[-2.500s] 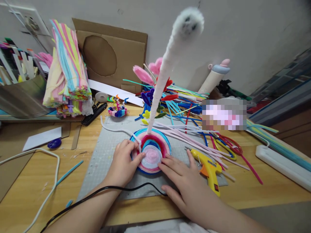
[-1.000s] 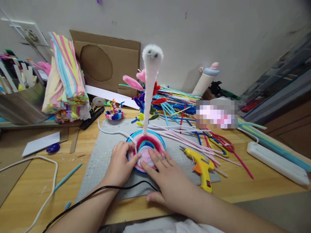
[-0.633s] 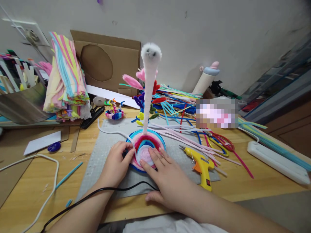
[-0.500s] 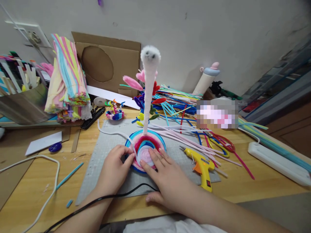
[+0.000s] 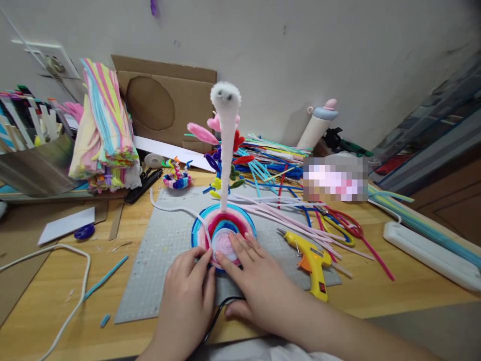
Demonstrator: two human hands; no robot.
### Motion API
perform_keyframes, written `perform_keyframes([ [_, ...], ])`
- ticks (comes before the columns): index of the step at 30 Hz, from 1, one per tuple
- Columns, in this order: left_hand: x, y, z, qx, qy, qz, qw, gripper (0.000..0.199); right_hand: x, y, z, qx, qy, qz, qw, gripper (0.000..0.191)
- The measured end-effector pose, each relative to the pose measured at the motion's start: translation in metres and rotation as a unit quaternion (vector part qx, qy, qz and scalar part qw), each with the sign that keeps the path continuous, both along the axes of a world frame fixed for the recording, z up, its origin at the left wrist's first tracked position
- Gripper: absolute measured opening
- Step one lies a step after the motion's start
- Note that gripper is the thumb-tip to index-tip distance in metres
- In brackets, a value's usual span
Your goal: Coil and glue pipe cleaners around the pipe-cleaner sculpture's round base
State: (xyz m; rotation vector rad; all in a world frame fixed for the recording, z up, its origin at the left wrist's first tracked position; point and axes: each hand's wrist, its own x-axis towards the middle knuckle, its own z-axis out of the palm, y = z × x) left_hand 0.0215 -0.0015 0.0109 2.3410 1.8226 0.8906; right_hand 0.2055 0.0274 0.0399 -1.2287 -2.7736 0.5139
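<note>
A round disc (image 5: 243, 219) of coiled pipe cleaners in blue, pink, red and white rings lies on the grey cutting mat (image 5: 146, 281). My left hand (image 5: 186, 293) is at its front left edge, thumb and forefinger pinched on a white pipe cleaner (image 5: 176, 208), whose loose tail runs back over the mat. Spread flat, the fingers of my right hand (image 5: 263, 278) press on the disc's pale centre. From the back of the disc rises a fuzzy white stem (image 5: 226, 150) topped by a head with dark eyes. Pink, red, purple, yellow and green pipe-cleaner petals show behind the stem.
A yellow glue gun (image 5: 313, 263) lies right of my hands, near scissors (image 5: 340, 230) and pale pink pipe cleaners (image 5: 285, 219). Bundled pipe cleaners (image 5: 108, 120) and cut cardboard (image 5: 188, 95) stand behind. A white power strip (image 5: 428, 255) lies far right.
My left hand has moved toward me along the disc's edge, drawing the white pipe cleaner round the pale centre. My right hand stays on the disc.
</note>
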Motion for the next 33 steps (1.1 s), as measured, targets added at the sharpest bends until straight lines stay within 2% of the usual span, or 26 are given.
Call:
perform_keyframes([
  [19,0.01,-0.005,-0.008,0.055,0.123,0.013,0.991,0.05,0.0,-0.003,-0.007,0.003,0.001,-0.003,1.0,0.094],
  [25,0.009,-0.005,-0.01,0.017,0.135,0.004,0.991,0.049,0.008,-0.013,-0.005,-0.004,-0.005,0.006,1.0,0.089],
  [33,0.008,-0.006,-0.015,0.004,0.146,-0.006,0.989,0.051,0.012,-0.022,-0.003,0.009,-0.02,-0.011,1.0,0.077],
])
